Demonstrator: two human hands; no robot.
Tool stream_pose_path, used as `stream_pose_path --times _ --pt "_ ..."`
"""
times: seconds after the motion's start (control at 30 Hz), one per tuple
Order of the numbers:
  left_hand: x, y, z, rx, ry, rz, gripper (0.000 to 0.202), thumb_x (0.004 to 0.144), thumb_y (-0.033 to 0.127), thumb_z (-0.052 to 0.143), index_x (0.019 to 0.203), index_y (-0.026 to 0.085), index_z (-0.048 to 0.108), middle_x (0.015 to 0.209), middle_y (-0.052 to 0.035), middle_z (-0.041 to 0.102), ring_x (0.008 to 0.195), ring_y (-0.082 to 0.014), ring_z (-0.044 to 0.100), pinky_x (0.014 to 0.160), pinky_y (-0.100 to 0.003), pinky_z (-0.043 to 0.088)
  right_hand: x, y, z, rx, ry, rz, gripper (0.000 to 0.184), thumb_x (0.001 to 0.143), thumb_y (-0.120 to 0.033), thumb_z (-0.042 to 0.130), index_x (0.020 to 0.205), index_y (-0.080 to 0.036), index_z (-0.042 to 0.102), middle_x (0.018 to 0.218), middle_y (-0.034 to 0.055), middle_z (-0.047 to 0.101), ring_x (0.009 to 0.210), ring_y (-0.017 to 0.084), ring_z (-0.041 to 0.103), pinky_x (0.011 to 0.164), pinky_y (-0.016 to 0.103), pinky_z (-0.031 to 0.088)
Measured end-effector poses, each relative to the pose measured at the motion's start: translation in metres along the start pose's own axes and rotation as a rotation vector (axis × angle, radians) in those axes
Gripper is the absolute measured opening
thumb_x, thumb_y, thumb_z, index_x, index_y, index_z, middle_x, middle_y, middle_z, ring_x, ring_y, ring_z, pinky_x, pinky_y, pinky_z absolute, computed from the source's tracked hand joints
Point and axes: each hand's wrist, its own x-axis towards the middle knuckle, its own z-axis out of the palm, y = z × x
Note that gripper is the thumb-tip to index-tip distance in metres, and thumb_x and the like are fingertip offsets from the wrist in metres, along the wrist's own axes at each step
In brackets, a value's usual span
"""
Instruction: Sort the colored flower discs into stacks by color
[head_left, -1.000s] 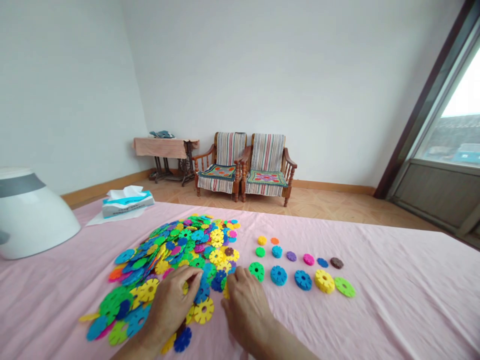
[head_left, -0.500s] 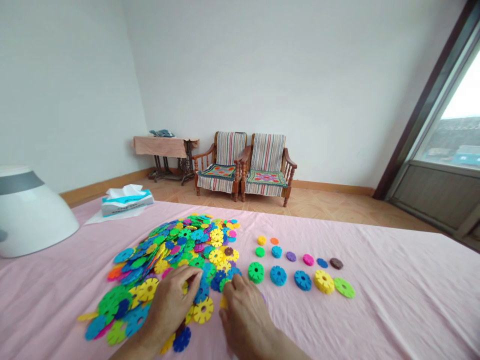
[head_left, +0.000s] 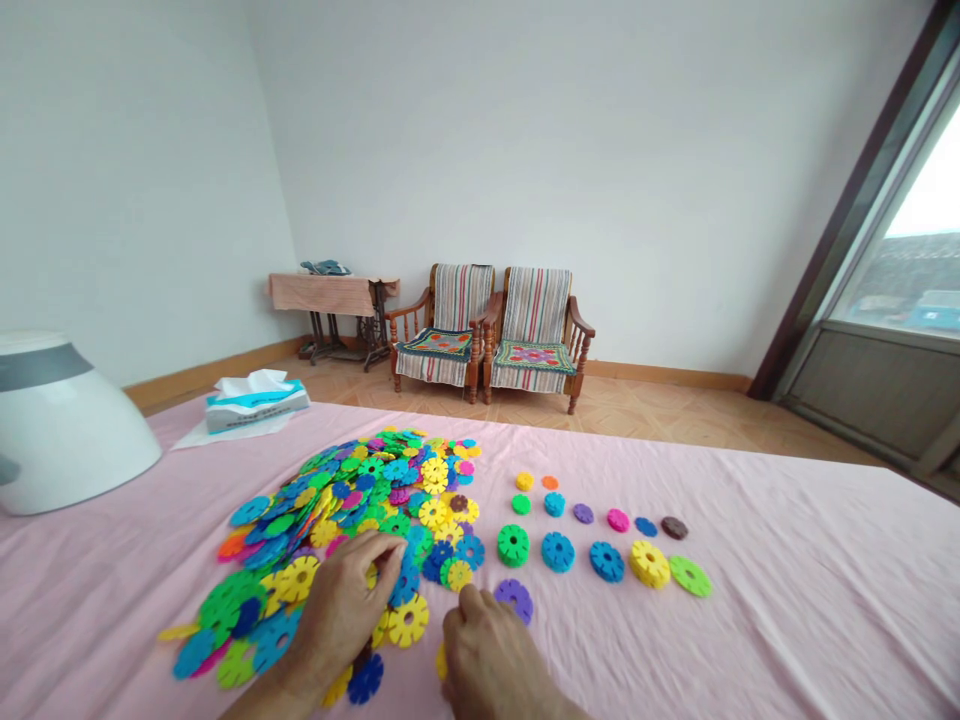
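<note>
A heap of notched plastic snowflake discs [head_left: 397, 468] in many colours spreads across the cloth. Over its near side rests my left hand [head_left: 349, 590], thumb and fingers curled together; anything between them is hidden. My right hand [head_left: 487, 645] is closed just right of the heap, low over the cloth. The edge of a yellow disc [head_left: 441, 661] shows at its left side, in its grip. Just beyond its knuckles lies a purple disc [head_left: 514, 601]. To the right, single-colour discs sit in rows, among them a green stack [head_left: 513, 545] and a yellow stack [head_left: 649, 564].
A pink cloth [head_left: 795, 560] covers the table. A tissue box [head_left: 257, 408] stands at the back left, near a white rounded appliance [head_left: 67, 440]. Beyond the table are two wooden armchairs [head_left: 531, 335] and a cloth-covered stand [head_left: 322, 293].
My right hand has drawn back toward me with the yellow disc, uncovering the purple disc and some discs at the heap's edge. My left hand has stayed nearly still.
</note>
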Motion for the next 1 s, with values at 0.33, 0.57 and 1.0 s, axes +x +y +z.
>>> stream_pose_path --times 0.33,0.57,1.0 --pt "0.001 0.0 0.0 0.003 0.007 0.01 0.025 0.089 0.036 0.049 0.082 0.023 0.069 0.08 -0.0026 0.073 0.075 -0.0192 0.069 0.069 -0.027 0.053 -0.002 0.021 0.022 0.19 0.115 -0.061 0.05 0.064 -0.014 0.061 0.114 -0.009 0.058 0.118 0.0181 0.059 0.109 0.029 0.056 0.092 0.036 0.045" --pt "0.002 0.005 -0.002 -0.003 0.02 0.008 0.027 0.089 0.037 0.049 0.079 0.023 0.07 0.078 -0.0019 0.073 0.074 -0.0195 0.069 0.067 -0.027 0.053 0.017 0.069 -0.045 0.172 0.308 0.034 0.02 0.068 -0.016 0.058 0.088 -0.016 0.058 0.091 0.0061 0.062 0.083 0.017 0.056 0.072 0.025 0.04" --pt "0.001 0.004 -0.001 -0.007 0.021 0.005 0.024 0.088 0.035 0.051 0.08 0.023 0.07 0.078 -0.0025 0.073 0.073 -0.019 0.069 0.067 -0.026 0.053 0.101 0.177 -0.053 0.039 0.227 0.248 0.02 0.087 -0.031 0.061 0.098 -0.014 0.06 0.1 0.004 0.062 0.09 0.018 0.059 0.08 0.037 0.049"
